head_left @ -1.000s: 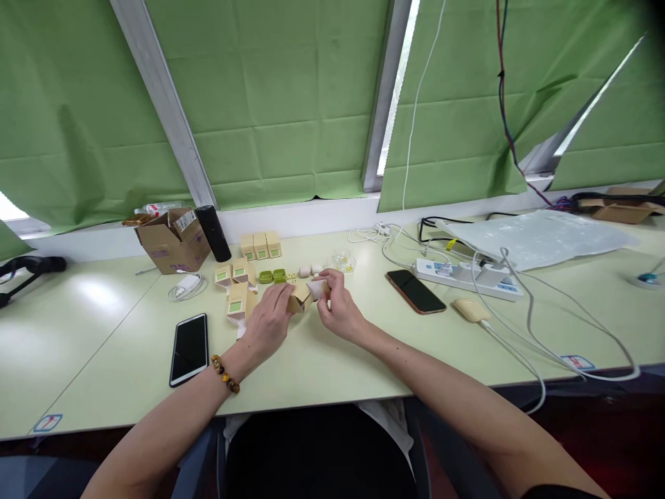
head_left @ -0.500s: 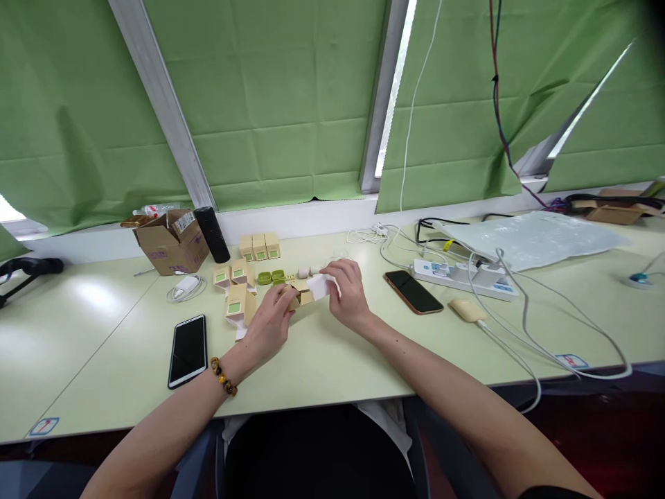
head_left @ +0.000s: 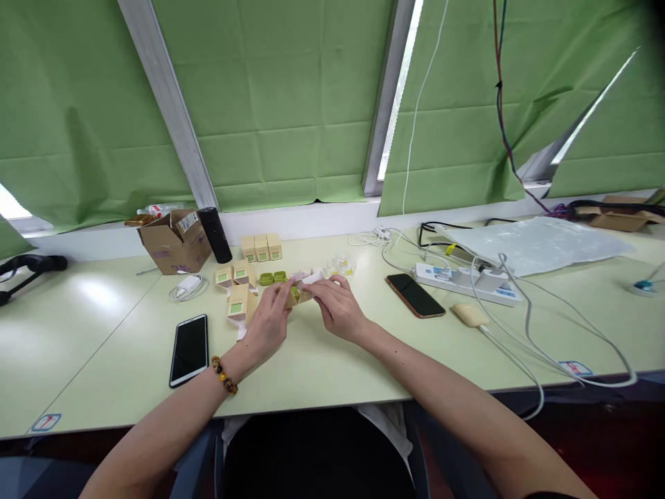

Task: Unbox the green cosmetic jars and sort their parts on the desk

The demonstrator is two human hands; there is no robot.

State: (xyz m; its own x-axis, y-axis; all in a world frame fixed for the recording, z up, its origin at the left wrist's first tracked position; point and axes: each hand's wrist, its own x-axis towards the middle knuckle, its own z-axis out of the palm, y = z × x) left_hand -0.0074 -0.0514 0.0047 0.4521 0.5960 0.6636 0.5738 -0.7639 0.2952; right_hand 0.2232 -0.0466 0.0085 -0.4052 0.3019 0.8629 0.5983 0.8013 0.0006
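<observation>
My left hand (head_left: 267, 316) is closed around a small tan cardboard box (head_left: 300, 301), in front of me over the table. Inside its opening shows something green (head_left: 295, 293), too small to name. On the box's right side, my right hand (head_left: 339, 307) has its fingers bent together at a piece of white paper (head_left: 313, 277); its fingertips are partly hidden. Just behind the box sit green open containers (head_left: 273, 278), and small clear cups (head_left: 341, 265) with yellow spots. Left of my left hand stand opened tan boxes (head_left: 238, 303) with pale green labels.
Three closed tan boxes (head_left: 261, 247) stand at the back. A white phone (head_left: 189, 351) lies left, a dark phone (head_left: 415, 296) right. Farther right are a power strip (head_left: 467, 283), loose cables and a beige mouse-shaped device (head_left: 470, 314). A carton (head_left: 176, 244) and black cylinder (head_left: 215, 235) stand back left.
My right hand has moved left and closer to the box with the white paper. The clear cups behind it now show more fully. My left hand keeps its hold.
</observation>
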